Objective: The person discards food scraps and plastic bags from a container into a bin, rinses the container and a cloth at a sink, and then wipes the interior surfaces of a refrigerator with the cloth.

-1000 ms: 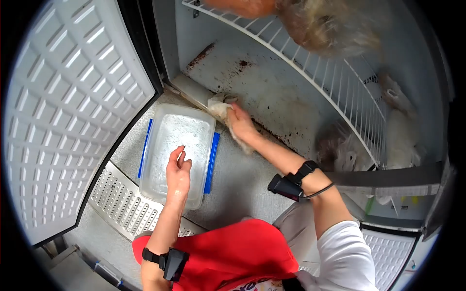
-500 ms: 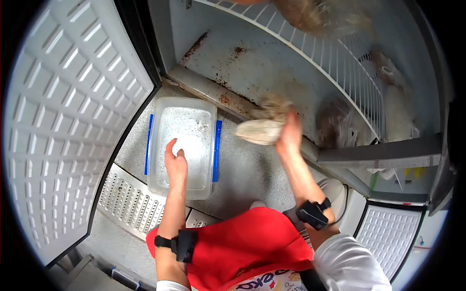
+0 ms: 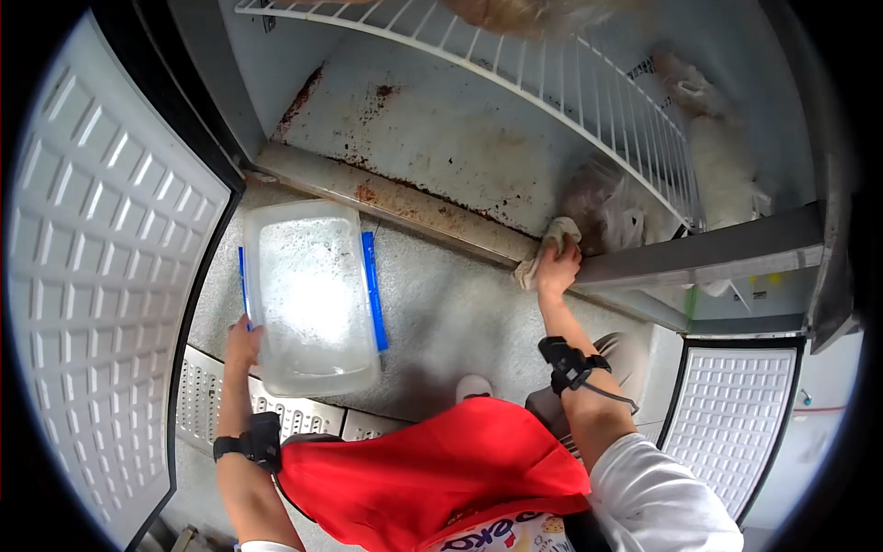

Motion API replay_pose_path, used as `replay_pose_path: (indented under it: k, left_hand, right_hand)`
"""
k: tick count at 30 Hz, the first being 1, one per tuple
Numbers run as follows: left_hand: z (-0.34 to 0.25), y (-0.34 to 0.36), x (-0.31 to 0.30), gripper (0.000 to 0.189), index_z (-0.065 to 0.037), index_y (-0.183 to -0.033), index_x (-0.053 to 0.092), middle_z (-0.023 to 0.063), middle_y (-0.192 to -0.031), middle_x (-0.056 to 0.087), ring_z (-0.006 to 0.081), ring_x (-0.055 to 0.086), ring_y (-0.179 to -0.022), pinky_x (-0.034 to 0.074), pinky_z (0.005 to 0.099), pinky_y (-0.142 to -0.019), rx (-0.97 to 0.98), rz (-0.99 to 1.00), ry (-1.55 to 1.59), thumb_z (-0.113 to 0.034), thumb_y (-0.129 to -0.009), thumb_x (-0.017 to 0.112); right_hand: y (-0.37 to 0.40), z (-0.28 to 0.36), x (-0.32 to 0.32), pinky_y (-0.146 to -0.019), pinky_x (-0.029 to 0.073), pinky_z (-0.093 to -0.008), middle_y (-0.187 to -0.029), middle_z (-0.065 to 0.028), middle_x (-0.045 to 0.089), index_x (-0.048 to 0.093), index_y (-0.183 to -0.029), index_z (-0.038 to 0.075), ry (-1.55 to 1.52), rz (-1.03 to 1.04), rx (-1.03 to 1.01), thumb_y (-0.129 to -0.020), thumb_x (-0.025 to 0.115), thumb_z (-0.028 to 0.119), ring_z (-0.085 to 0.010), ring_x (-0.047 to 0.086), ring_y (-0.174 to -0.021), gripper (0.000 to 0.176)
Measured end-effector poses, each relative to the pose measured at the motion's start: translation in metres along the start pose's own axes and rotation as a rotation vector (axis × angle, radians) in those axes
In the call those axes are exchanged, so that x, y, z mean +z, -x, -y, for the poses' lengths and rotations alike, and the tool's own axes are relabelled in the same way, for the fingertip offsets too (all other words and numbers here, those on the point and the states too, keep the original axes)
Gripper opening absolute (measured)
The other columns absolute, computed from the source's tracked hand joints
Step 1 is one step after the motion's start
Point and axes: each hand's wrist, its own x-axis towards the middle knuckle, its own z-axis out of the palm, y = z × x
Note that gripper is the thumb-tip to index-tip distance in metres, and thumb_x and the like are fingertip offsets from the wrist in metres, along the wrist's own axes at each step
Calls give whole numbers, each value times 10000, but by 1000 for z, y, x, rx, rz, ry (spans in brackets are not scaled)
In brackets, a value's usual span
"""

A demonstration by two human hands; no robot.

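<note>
My right hand (image 3: 556,268) is closed around a dirty, off-white cloth (image 3: 531,273). It presses the cloth onto the front sill (image 3: 432,216) of an open fridge, near the right divider. My left hand (image 3: 244,344) is at the left side of a clear plastic tub (image 3: 313,368) with blue side clips (image 3: 372,290), its fingers curled at the rim. The tub stands on the floor with what looks like water in it. Rust-brown stains and dark crumbs mark the fridge floor (image 3: 414,138) behind the sill.
A white wire shelf (image 3: 589,131) hangs above the fridge floor, with bagged food (image 3: 533,14) on it. More plastic bags (image 3: 602,207) lie at the right. An open fridge door (image 3: 101,239) stands at the left, and a perforated metal strip (image 3: 285,412) crosses the floor.
My right hand has brought the cloth from the air above the floor onto the sill. My left hand has gone from over the tub to its left rim. The view has shifted right.
</note>
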Motion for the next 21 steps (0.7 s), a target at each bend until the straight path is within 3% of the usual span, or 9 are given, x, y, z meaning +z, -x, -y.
replay_pose_path:
  k: [1, 4, 10, 14, 16, 19, 21]
  left_hand:
    - [4, -5, 7, 453, 12, -1186, 460, 253, -966, 575, 350, 633, -732, 537, 412, -421, 67, 52, -34, -145, -766, 527]
    - [-2, -4, 41, 436, 23, -1183, 447, 222, -815, 612, 322, 630, -583, 521, 388, -374, 39, 47, 154, -98, -767, 501]
    - [-53, 26, 65, 414, 38, -1167, 436, 215, -859, 615, 307, 639, -596, 526, 365, -372, 24, 47, 179, -57, -765, 475]
    - [-58, 36, 100, 443, 0, -1212, 401, 191, -986, 591, 294, 641, -733, 545, 365, -400, -33, 126, 369, -62, -782, 485]
    - [-54, 35, 128, 510, -61, -1252, 321, 139, -933, 583, 243, 599, -683, 533, 331, -416, -47, 195, 485, -85, -774, 497]
    - [-68, 52, 149, 606, -76, -1300, 301, 177, -1089, 509, 266, 585, -788, 533, 360, -474, -107, 145, 608, -93, -745, 544]
    - [-74, 55, 155, 663, -84, -1335, 275, 193, -1204, 410, 281, 530, -942, 514, 397, -646, -108, -81, 520, -94, -738, 563]
  right_hand:
    - [6, 7, 6, -833, 397, -475, -1119, -180, 509, 516, -1162, 72, 116, -4, -59, -822, 515, 271, -374, 469, -1025, 395]
    - [15, 23, 18, -833, 398, -468, -1109, -166, 511, 521, -1161, 88, 207, -71, -39, -817, 512, 236, -361, 462, -1024, 374]
    - [47, 97, 46, -938, 318, -469, -1183, -131, 472, 439, -1239, 78, 46, 71, -174, -791, 491, 79, -319, 402, -1120, 450]
    - [67, 193, 49, -952, 291, -452, -1211, -142, 451, 422, -1261, 76, -155, 174, -186, -764, 532, 58, -318, 370, -1174, 510]
    - [72, 217, 54, -946, 290, -447, -1204, -144, 457, 440, -1246, 75, -227, 200, -202, -766, 527, 52, -315, 372, -1177, 489]
    - [78, 240, 57, -933, 296, -437, -1180, -139, 476, 476, -1210, 72, -359, 238, -290, -771, 518, 44, -310, 389, -1160, 442]
    - [88, 255, 61, -923, 308, -414, -1146, -121, 506, 515, -1156, 71, -469, 298, -385, -784, 503, 33, -295, 421, -1122, 374]
